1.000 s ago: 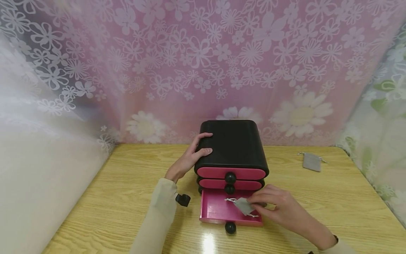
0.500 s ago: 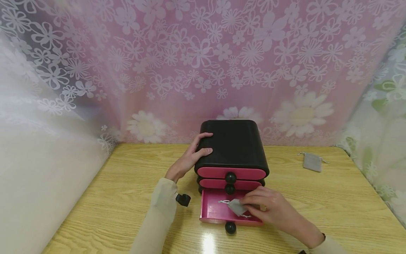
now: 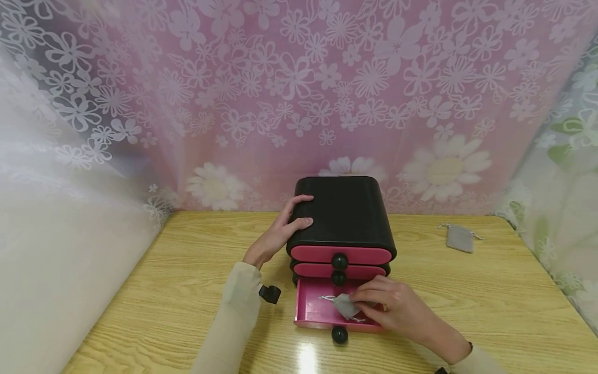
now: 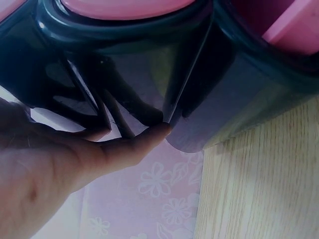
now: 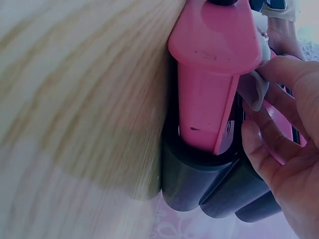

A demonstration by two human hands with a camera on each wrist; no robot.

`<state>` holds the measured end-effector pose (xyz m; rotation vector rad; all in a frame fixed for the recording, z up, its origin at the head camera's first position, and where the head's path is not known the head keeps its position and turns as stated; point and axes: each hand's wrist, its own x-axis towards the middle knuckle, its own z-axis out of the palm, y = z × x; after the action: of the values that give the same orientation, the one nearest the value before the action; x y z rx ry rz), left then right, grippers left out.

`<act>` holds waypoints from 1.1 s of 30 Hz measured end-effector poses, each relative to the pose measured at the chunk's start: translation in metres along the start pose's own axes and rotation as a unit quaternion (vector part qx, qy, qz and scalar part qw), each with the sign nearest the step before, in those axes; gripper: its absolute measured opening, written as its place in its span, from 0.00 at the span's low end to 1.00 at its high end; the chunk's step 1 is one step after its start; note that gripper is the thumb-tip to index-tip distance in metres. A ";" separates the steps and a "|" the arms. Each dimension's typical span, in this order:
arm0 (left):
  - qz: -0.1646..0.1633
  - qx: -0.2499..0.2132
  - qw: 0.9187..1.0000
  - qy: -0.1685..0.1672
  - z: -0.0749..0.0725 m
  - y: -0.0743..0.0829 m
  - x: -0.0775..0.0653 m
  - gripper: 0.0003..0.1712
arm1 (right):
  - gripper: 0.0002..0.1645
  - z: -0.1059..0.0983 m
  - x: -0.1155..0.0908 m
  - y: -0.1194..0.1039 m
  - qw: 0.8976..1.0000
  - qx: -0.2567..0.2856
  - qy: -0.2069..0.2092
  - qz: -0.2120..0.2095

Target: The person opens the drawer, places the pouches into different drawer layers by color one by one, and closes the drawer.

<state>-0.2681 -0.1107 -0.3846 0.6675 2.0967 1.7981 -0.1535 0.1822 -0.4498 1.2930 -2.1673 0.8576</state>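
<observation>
A black mini drawer cabinet [image 3: 343,213] with pink drawer fronts stands on the table, its bottom drawer [image 3: 310,306] pulled out. On the cabinet's left side and top edge rests my left hand [image 3: 277,234]; in the left wrist view its fingers [image 4: 137,147] lie fairly straight against the glossy black side. Above the pulled-out drawer, my right hand [image 3: 392,306] pinches a small grey drawstring pouch [image 3: 344,305] between thumb and fingers. White cords trail from the pouch. In the right wrist view the pouch [image 5: 255,89] shows partly behind the drawer front, and the fingers cover the rest.
A second grey drawstring pouch [image 3: 460,239] lies flat at the table's back right. Round black knobs stick out from the drawers, the lowest knob [image 3: 339,335] furthest forward. A pink floral curtain [image 3: 299,104] hangs behind the wooden table [image 3: 210,259].
My right hand has shifted left over the pulled-out drawer, carrying the pouch with it, moving less in the last half second. The left hand and cabinet have stayed in place.
</observation>
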 end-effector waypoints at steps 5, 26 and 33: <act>0.001 0.000 1.000 -0.001 0.000 0.000 0.000 0.31 | 0.24 0.000 0.001 -0.001 1.000 -0.006 -0.009 0.015; -0.003 0.001 1.000 0.004 0.001 0.000 0.000 0.31 | 0.10 -0.018 -0.006 -0.004 0.998 0.002 0.001 0.062; -0.006 0.002 1.000 0.005 0.001 -0.001 0.000 0.31 | 0.17 -0.035 -0.011 -0.002 0.997 -0.021 0.022 0.066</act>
<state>-0.2679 -0.1102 -0.3855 0.6477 2.1077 1.7956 -0.1440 0.2134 -0.4321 1.1118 -2.2439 0.8789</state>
